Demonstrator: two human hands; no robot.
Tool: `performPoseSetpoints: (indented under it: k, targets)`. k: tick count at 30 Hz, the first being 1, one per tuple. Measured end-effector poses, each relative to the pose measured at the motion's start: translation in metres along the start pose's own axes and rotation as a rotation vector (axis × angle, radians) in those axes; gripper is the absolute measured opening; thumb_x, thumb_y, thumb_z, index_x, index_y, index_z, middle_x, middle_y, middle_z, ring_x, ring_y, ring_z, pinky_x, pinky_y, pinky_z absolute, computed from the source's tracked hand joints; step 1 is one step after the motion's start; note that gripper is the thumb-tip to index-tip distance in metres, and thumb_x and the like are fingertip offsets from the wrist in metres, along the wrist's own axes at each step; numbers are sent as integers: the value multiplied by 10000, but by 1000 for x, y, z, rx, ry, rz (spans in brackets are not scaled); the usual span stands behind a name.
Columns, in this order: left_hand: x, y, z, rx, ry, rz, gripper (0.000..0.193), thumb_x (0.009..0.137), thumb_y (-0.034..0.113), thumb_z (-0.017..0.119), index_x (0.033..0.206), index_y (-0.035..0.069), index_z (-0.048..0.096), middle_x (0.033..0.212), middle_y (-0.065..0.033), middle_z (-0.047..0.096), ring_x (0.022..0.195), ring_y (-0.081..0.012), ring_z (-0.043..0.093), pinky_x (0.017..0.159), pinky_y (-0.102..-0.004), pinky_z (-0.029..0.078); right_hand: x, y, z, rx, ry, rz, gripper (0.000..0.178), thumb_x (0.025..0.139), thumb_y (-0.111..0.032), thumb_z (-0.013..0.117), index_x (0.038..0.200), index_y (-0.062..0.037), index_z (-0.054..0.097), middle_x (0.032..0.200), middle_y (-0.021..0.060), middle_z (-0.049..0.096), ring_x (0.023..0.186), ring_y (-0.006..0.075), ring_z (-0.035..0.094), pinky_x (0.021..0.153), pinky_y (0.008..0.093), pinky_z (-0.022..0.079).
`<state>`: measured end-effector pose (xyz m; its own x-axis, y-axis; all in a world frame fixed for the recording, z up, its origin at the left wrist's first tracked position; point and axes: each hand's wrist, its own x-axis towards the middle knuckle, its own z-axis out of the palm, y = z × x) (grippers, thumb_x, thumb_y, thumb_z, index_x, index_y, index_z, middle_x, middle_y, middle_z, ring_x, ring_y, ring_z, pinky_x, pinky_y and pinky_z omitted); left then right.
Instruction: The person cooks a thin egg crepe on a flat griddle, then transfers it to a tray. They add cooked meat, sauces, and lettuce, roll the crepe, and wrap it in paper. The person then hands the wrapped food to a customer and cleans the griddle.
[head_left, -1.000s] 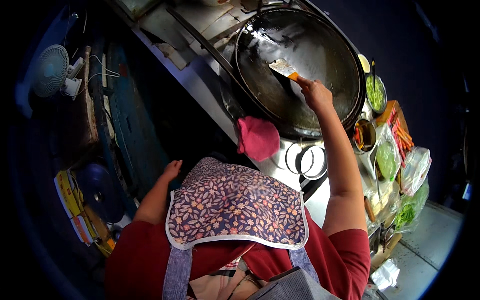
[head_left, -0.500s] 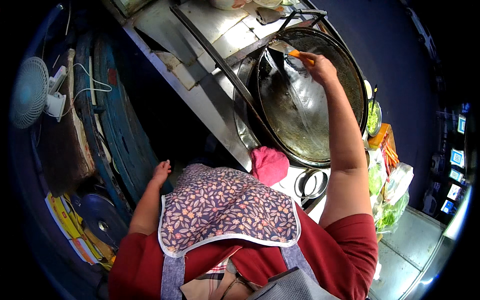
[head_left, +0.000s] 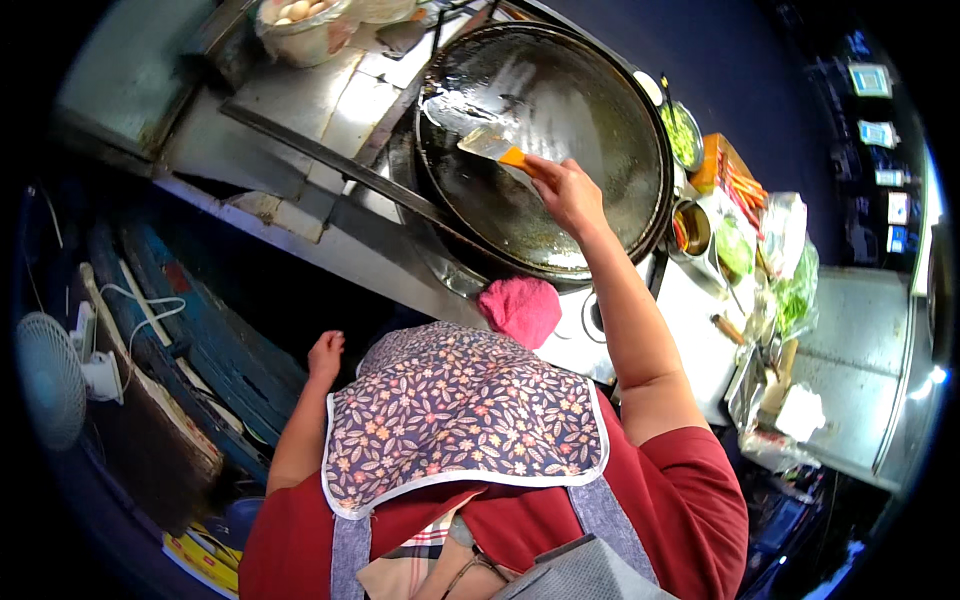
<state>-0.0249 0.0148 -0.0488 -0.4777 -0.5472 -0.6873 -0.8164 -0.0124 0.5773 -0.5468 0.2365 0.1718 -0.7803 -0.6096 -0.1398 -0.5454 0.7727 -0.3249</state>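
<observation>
My right hand (head_left: 572, 198) is closed round the orange handle of a scraper (head_left: 487, 143). Its flat blade rests on or just above the left part of a large round black griddle (head_left: 590, 130), whose surface looks wet or oily. My right arm stretches over the griddle's near right side. My left hand (head_left: 325, 355) hangs low beside the apron (head_left: 465, 410), fingers curled in, and I see nothing in it. A crumpled pink cloth (head_left: 521, 311) lies on the counter at the griddle's near edge.
A long metal bar (head_left: 340, 163) runs along the griddle's left. Eggs fill a container (head_left: 305, 25) at the far left. To the right are a bowl of shredded greens (head_left: 682, 135), a metal pot (head_left: 692, 228) and bagged vegetables (head_left: 797, 290). A small fan (head_left: 50, 380) stands left.
The view has turned, so the griddle appears further left. My right hand has drawn the scraper from the griddle's far rim nearer its middle. My left hand stays low at my side.
</observation>
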Motion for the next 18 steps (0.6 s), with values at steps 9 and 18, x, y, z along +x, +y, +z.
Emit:
performPoseSetpoints:
  k: [9, 18]
  targets:
    - [-57, 279, 111, 141, -389, 763, 204, 936, 158, 672, 1116, 74, 717, 1032, -105, 713, 912, -253, 709, 779, -341, 550, -191, 159, -19, 661, 325, 335, 411, 998, -44, 612, 1408, -67, 595, 1361, 88, 620, 1233, 168, 594, 1051, 283, 444]
    - [-65, 277, 291, 545, -439, 1430, 744, 781, 339, 802, 1447, 150, 531, 1480, -136, 520, 1318, -356, 517, 1084, -471, 444, -406, 325, 0, 76, 323, 482, 430, 875, -64, 690, 1298, -145, 676, 1156, 102, 631, 1091, 271, 577, 955, 383, 466]
